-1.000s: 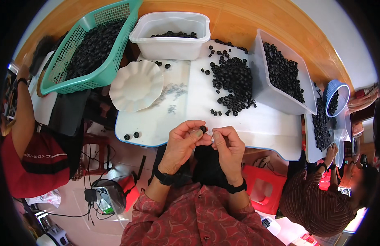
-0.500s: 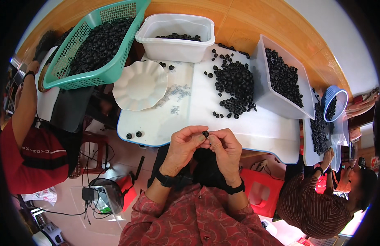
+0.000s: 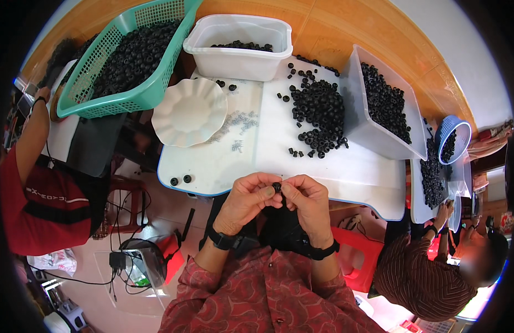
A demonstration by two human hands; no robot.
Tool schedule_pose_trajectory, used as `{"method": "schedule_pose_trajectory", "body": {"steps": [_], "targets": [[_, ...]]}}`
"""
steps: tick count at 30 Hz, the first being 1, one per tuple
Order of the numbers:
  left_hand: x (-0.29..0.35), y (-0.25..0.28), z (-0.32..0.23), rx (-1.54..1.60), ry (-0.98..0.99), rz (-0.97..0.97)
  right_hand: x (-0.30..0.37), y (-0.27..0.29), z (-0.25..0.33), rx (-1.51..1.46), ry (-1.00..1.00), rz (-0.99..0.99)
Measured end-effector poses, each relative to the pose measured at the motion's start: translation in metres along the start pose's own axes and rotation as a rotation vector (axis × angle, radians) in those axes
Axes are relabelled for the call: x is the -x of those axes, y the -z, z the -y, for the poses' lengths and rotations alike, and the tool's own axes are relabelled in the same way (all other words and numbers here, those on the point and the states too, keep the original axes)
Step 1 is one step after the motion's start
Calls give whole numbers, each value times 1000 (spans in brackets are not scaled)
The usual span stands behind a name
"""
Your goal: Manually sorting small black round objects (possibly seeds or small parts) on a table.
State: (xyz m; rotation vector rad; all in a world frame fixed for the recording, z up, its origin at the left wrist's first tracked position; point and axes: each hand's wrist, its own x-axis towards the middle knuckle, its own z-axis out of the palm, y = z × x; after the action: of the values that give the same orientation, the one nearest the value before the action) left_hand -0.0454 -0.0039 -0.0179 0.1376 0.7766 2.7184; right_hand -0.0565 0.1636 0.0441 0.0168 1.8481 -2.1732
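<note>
Between my two hands, just off the table's front edge, is a small round black part (image 3: 277,187). My left hand (image 3: 247,201) pinches it between thumb and fingertips. My right hand (image 3: 307,206) is closed too, its thumb and finger touching the right side of that part; whether it holds anything smaller is hidden. Beyond my hands, a pile of loose black parts (image 3: 319,111) lies on the white table (image 3: 224,166). Tiny clear pieces (image 3: 243,122) are scattered beside a cream scalloped plate (image 3: 187,114). Two black parts (image 3: 180,180) sit near the table's front left corner.
A green basket (image 3: 149,94) of black parts stands back left, a white tub (image 3: 235,64) at the back, and a grey bin (image 3: 373,130) at right. Co-workers sit on both sides: a red sleeve (image 3: 21,166) and a striped shirt (image 3: 418,277). A red stool (image 3: 357,266) stands at right.
The black part has turned slightly in my fingertips, and my right wrist has shifted a little outward. Both hands stay in the same place, still pinched together.
</note>
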Motion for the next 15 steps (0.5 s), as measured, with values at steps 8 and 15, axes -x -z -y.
{"method": "schedule_pose_trajectory", "body": {"steps": [8, 15], "targets": [[-1, -3, 3, 45, -1, -31, 3, -7, 3, 58, 31, -58], [-2, -7, 1, -45, -10, -67, -1, -7, -1, 174, 78, -48]]}}
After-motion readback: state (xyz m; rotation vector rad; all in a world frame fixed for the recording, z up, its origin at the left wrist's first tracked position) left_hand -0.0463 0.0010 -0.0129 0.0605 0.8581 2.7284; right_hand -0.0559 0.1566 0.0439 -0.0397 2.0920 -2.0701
